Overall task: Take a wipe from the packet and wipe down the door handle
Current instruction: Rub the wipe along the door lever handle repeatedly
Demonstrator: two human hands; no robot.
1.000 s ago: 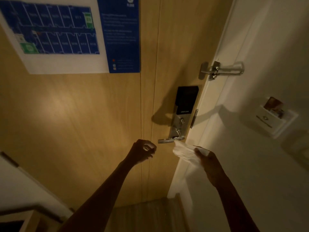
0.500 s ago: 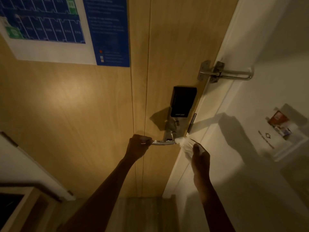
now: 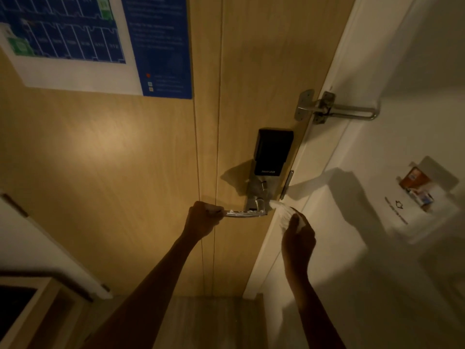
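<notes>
A silver lever door handle (image 3: 245, 213) sticks out leftward from a smart lock (image 3: 270, 157) on the wooden door (image 3: 125, 159). My left hand (image 3: 202, 219) is closed around the free left end of the handle. My right hand (image 3: 298, 238) holds a crumpled white wipe (image 3: 283, 212), whose tip touches the handle's base at the lock plate. The wipe packet is not in view.
A metal swing-bar door guard (image 3: 334, 109) is fixed above the lock. A blue floor-plan poster (image 3: 100, 41) hangs on the door's upper left. A key-card holder (image 3: 417, 195) sits on the white wall to the right. A cabinet corner (image 3: 30, 306) shows at lower left.
My left hand has moved up from beside the handle and closed on its end. My right hand has brought the wipe up against the handle's base. The view has moved closer.
</notes>
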